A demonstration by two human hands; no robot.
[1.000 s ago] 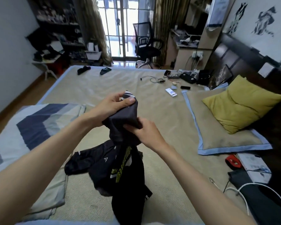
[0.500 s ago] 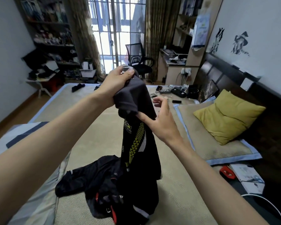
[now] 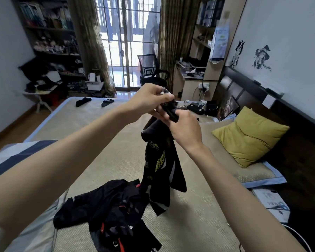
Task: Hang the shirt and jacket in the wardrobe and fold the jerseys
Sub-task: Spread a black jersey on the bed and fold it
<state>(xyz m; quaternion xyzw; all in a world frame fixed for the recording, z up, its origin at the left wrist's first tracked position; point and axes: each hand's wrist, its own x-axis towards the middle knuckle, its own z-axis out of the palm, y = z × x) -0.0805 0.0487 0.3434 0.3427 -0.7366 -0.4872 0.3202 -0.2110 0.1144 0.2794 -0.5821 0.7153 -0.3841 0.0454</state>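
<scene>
Your left hand (image 3: 149,102) and right hand (image 3: 185,128) both pinch the top of a black jersey (image 3: 159,164) hanging above the bed (image 3: 105,151) at frame centre.

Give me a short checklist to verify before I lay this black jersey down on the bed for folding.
1. Both hands hold the jersey: ok. The left hand and right hand pinch the top of the black jersey with yellow pattern.
2. Jersey lifted free of the bed: not ok. Its lower end touches or overlaps the second black jersey with red marks.
3. Free space on the bed mat beyond the pile: ok.
4. Jersey spread flat by the shoulders: not ok. It hangs bunched and narrow.
5. Right side out: cannot tell.
6. Yellow pillow out of the way: ok, it lies to the right.
</scene>
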